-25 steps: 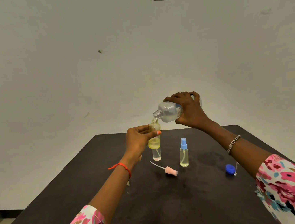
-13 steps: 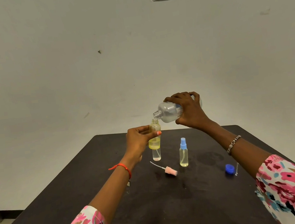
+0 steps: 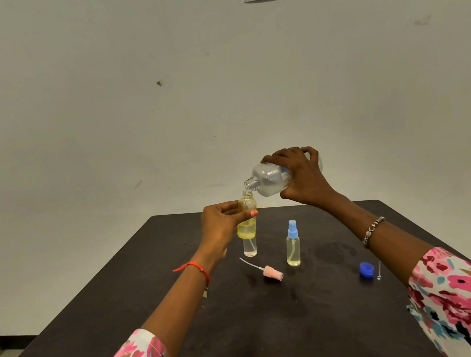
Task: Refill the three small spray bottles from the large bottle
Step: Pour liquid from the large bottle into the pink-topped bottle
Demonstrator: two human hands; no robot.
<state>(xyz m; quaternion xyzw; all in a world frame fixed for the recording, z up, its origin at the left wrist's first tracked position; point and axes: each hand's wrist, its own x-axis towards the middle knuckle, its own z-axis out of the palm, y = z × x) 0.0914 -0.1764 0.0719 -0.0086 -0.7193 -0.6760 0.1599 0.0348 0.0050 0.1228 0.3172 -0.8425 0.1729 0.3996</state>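
Left grip (image 3: 222, 225) is closed round a yellow-tinted small bottle (image 3: 247, 228), raised off the desk (image 3: 187, 321). In view it sits just over an uncapped clear small bottle (image 3: 250, 248). A pink spray head (image 3: 272, 273) lies loose. The blue-topped bottle (image 3: 293, 247) stands capped. Right grip (image 3: 304, 182) is wrapped round the large bottle (image 3: 268, 180), tipped, mouth at the small neck. Nothing has shifted in the last second, so the pour is holding. Probably the second fill.

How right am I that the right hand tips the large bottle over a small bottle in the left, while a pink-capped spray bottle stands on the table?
One slip: in the head view the standing spray bottle has a light blue cap, not pink; the pink spray head lies loose on the table. The rest is as you say.
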